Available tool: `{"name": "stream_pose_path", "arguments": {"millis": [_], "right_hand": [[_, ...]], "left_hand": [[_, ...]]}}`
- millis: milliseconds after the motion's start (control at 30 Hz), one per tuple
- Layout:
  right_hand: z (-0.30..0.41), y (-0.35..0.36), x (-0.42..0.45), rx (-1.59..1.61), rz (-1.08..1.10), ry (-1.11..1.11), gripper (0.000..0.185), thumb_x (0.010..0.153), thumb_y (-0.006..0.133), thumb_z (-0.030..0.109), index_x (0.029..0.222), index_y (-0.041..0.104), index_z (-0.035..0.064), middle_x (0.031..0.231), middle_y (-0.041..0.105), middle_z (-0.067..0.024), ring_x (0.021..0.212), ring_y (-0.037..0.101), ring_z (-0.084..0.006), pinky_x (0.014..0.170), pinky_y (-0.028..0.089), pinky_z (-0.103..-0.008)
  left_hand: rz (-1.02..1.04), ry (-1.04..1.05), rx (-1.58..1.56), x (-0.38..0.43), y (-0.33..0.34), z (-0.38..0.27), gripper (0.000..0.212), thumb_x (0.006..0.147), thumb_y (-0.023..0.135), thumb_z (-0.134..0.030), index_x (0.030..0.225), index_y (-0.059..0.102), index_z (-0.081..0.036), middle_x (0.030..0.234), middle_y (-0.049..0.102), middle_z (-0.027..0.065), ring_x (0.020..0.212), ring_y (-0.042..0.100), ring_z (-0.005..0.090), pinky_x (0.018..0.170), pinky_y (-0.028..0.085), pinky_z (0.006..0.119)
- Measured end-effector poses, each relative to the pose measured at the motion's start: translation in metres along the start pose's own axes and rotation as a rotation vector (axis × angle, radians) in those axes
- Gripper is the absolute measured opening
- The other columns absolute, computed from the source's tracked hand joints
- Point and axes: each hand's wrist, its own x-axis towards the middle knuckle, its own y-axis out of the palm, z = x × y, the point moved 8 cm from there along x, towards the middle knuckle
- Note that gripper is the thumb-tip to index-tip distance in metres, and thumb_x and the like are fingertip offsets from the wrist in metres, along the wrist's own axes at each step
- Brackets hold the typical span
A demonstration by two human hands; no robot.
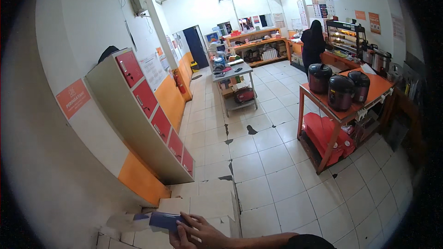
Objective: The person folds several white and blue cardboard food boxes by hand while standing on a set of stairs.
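A flat dark blue packet (166, 220) with a pale, blurred part at its left end is held low in the view, left of the middle. My right hand (204, 231) reaches in from the right, its fingers on the packet's right end. Just below them, fingers that seem to be my left hand (177, 238) show at the bottom edge, close against the packet. Most of that hand is hidden or cut off, so its grip is unclear. Pale floor tiles (207, 207) lie beyond the hands.
Red-doored lockers (148, 100) stand left. On the right, an orange table (377, 77) bears several rice cookers (341, 93), with red bags (325, 135) beneath. A metal table (230, 72) stands ahead. A person in black (313, 45) stands near a food display case (344, 38). Some tiles are broken.
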Motion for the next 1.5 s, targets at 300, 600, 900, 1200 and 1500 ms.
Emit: {"name": "stream_pose_path", "arguments": {"millis": [300, 600, 900, 1200, 1500], "right_hand": [[-0.048, -0.066, 0.0, 0.078, -0.077, 0.266, 0.053, 0.091, 0.058, 0.025, 0.14, 0.041, 0.0163, 0.152, 0.013, -0.0212, 0.133, 0.031, -0.036, 0.107, 0.029, -0.044], [-0.042, -0.067, -0.002, 0.079, -0.07, 0.184, 0.031, 0.073, 0.079, 0.023, 0.102, 0.07, 0.0159, 0.148, 0.03, -0.0162, 0.134, 0.032, -0.0342, 0.104, 0.035, -0.0418], [-0.055, -0.022, -0.016, 0.144, 0.397, 0.281, 0.035, 0.082, 0.069, 0.037, 0.11, 0.068, 0.0164, 0.145, 0.038, -0.0104, 0.132, 0.037, -0.03, 0.102, 0.038, -0.0411], [-0.05, -0.004, -0.027, 0.369, 0.558, 0.331, 0.037, 0.085, 0.065, 0.033, 0.112, 0.066, 0.0083, 0.145, 0.038, -0.0115, 0.125, 0.045, -0.0337, 0.102, 0.038, -0.0405], [-0.025, -0.013, -0.03, 0.021, 0.51, 0.14, 0.077, 0.069, 0.078, 0.022, 0.137, 0.041, 0.012, 0.137, 0.039, -0.027, 0.124, 0.045, -0.0367, 0.101, 0.039, -0.0424]], "left_hand": [[0.544, -0.16, 0.466, -0.017, 0.0, -0.024, 0.027, 0.092, 0.054, -0.02, 0.099, 0.062, 0.005, 0.081, 0.061, 0.0059, 0.075, 0.052, 0.0152, 0.07, 0.044, 0.03], [0.51, -0.071, 0.492, -0.018, 0.006, -0.039, 0.033, 0.095, 0.051, -0.019, 0.121, 0.056, -0.001, 0.065, 0.051, 0.0005, 0.058, 0.042, 0.0082, 0.053, 0.036, 0.024], [0.476, 0.251, 0.467, -0.013, -0.006, -0.025, 0.047, 0.091, 0.048, -0.01, 0.137, 0.04, -0.001, 0.053, 0.039, -0.0043, 0.047, 0.029, 0.0049, 0.045, 0.026, 0.021], [0.458, 0.1, 0.508, -0.008, -0.026, -0.002, 0.052, 0.087, 0.053, -0.007, 0.137, 0.042, -0.004, 0.052, 0.037, -0.005, 0.047, 0.029, 0.0044, 0.044, 0.026, 0.022], [0.343, 0.093, 0.515, -0.002, -0.016, -0.021, 0.053, 0.089, 0.062, -0.024, 0.136, 0.044, -0.005, 0.068, 0.051, 0.0018, 0.062, 0.044, 0.0107, 0.059, 0.039, 0.026]]}}
